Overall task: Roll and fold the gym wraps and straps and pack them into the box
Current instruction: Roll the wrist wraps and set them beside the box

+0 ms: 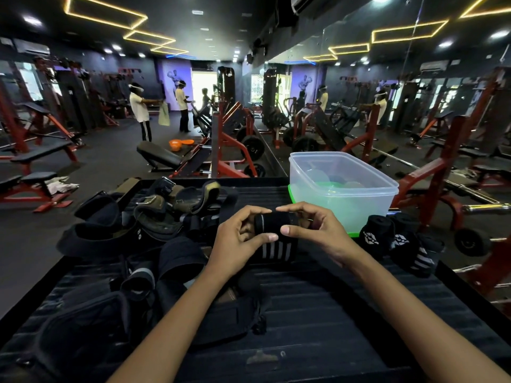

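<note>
We pinch a half-rolled black wrap [272,223] between left hand [240,239] and right hand [312,230]; loosening either grip would likely unspool its striped tail.

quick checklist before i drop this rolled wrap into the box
1. Wrap rolled tight: not ok, striped tail hangs loose.
2. Left hand and right hand both grip the roll: ok.
3. Box lid off: ok.
4. Room in the box: ok, mostly bare floor seen through the wall.
5. Path to the box free: ok, it stands just behind the hands.
6. Finished rolls beside the box, not packed: not ok.
</note>
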The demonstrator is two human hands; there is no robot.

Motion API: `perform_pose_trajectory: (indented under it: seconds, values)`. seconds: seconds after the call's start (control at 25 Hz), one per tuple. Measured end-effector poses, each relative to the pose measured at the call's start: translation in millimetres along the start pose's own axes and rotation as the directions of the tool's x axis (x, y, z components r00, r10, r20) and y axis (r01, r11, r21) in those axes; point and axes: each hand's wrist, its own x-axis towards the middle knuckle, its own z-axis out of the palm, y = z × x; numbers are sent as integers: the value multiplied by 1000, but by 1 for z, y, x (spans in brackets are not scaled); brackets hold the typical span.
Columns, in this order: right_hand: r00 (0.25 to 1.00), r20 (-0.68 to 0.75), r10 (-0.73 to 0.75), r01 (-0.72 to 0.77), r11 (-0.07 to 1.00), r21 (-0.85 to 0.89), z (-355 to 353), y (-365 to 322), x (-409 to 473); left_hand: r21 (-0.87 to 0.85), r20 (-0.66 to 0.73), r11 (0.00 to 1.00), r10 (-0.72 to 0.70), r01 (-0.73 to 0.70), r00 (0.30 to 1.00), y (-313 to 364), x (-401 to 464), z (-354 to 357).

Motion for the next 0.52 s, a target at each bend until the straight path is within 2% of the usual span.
perform_pose_trajectory:
  seconds: [0.12, 0.32, 0.52]
  values:
    - [1000, 11, 1, -1, 1000, 18, 2, -1, -3, 45, -31, 999, -4, 5, 1000, 3, -2, 1]
    - [999, -43, 11, -10, 1000, 12, 0, 1, 0, 41, 22, 999, -9, 8, 1000, 0, -2, 0]
    - [999, -6, -52, 52, 998, -33, 1, -1, -2, 113, -3, 993, -43, 43, 999, 0, -1, -2]
